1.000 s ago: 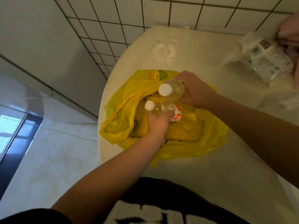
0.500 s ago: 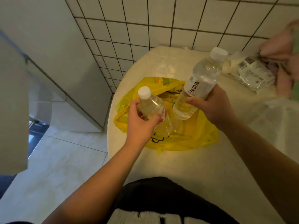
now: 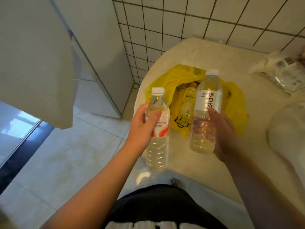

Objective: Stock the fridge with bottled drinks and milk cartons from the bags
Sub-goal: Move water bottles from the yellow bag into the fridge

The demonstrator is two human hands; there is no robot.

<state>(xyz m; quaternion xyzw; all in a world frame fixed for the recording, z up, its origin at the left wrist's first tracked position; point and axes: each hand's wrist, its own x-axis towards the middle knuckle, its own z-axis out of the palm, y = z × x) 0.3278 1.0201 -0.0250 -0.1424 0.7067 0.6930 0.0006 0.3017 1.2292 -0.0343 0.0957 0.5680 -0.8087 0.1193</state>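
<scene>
My left hand (image 3: 142, 129) grips a clear water bottle with a red and white label (image 3: 158, 129), held upright over the table's near left edge. My right hand (image 3: 226, 134) grips a taller clear bottle with a white label (image 3: 206, 113), also upright, just in front of the yellow plastic bag (image 3: 168, 80). The bag lies open on the cream table (image 3: 198, 52), and at least one more bottle (image 3: 188, 101) shows inside it. The white fridge (image 3: 102, 55) stands to the left against the tiled wall.
A white door panel (image 3: 36, 63) fills the upper left, close to my left arm. A clear plastic bag with labelled packs (image 3: 287, 75) lies at the table's far right. A whitish bag (image 3: 287, 133) sits at the right edge. Tiled floor lies to the left.
Both bottles came out of the yellow bag and now hang upright nearer to me. My view has swung left, bringing the fridge and its door panel into sight.
</scene>
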